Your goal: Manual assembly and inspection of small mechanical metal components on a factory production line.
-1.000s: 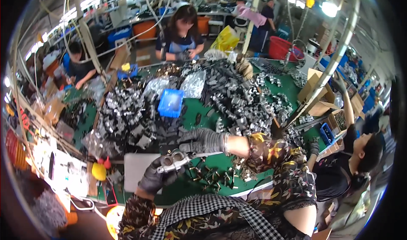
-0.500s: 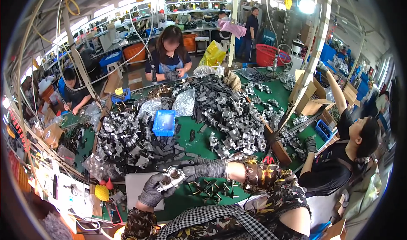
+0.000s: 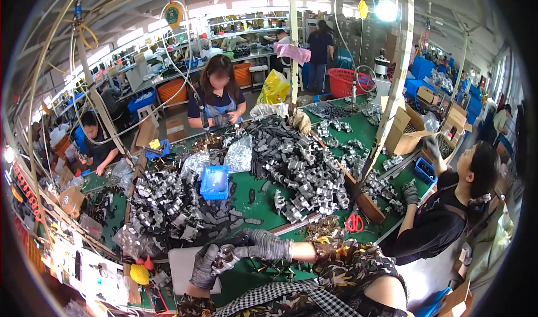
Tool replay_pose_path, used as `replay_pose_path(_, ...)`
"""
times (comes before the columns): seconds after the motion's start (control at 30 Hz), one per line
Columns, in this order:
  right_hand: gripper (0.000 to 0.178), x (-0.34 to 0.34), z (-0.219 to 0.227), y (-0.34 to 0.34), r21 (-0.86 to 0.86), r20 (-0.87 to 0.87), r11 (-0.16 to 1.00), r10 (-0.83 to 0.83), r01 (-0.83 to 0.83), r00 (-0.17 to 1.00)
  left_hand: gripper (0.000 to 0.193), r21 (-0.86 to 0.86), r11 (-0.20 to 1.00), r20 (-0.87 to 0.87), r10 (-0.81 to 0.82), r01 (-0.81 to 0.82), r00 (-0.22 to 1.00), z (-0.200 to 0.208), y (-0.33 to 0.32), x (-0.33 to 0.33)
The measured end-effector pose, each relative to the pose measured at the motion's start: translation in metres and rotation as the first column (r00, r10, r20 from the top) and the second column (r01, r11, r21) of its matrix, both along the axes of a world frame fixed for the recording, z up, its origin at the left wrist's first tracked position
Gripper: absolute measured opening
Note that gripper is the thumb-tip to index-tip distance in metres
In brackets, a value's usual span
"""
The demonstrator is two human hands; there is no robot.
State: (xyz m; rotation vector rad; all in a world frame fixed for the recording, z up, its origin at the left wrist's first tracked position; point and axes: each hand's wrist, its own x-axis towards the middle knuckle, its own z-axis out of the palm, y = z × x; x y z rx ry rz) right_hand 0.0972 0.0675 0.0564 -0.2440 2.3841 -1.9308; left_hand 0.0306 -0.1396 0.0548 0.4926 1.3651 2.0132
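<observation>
My left hand (image 3: 204, 267), in a grey knitted glove, is closed around a silver metal part (image 3: 226, 255) with round openings, which looks like a clamp bracket. From the right, my gloved right hand (image 3: 263, 244) reaches across and its fingers press against the same part. A dark elongated shape (image 3: 238, 238) lies along the right hand's far side; whether it is glove or a separate thing is unclear. Below the hands, brass-coloured pins or bolts (image 3: 280, 269) lie on the green tabletop, partly covered by my right forearm. A pale flat board (image 3: 182, 264) sits under my left hand.
Heaps of silver metal parts (image 3: 162, 199) and black strips (image 3: 274, 140) spread over the table around a blue tray (image 3: 215, 183). Red-handled scissors (image 3: 354, 223) lie right of my forearm, near a wooden divider (image 3: 367, 207). A co-worker (image 3: 448, 205) works close at the right.
The view has shifted slightly. The silver part has turned in my hands, both still on it. At the right, the co-worker's raised arm has come down toward the boxes.
</observation>
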Motion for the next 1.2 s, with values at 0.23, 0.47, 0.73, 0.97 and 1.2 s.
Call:
replay_pose_path(0.23, 0.062, 0.018, -0.029, -0.012, -0.204, 0.098, 0.979, -0.006, 0.026, 0.995, 0.058, -0.056, 0.998, 0.173, 0.028, -0.019, 0.985, -0.024, -0.004, 0.016)
replay_pose_path(0.47, 0.057, 0.036, -0.046, -0.01, -0.271, 0.186, 0.962, 0.095, -0.042, 0.978, 0.057, -0.103, 0.994, 0.28, -0.011, 0.042, 0.96, -0.036, -0.016, 0.028)
replay_pose_path(0.73, 0.063, 0.032, -0.043, -0.006, -0.224, 0.097, 0.945, 0.264, -0.237, 0.96, 0.057, -0.116, 0.992, 0.313, -0.012, 0.05, 0.95, -0.039, -0.018, 0.025)
replay_pose_path(0.97, 0.063, 0.032, -0.036, -0.003, -0.125, 0.107, 0.96, 0.264, -0.25, 0.959, 0.055, -0.189, 0.979, 0.287, -0.013, 0.07, 0.958, -0.036, -0.02, 0.026)
replay_pose_path(1.2, 0.06, 0.039, -0.078, -0.002, -0.153, 0.283, 0.98, 0.165, -0.125, 0.945, 0.051, -0.206, 0.972, 0.423, -0.014, 0.112, 0.906, -0.047, -0.017, 0.025)
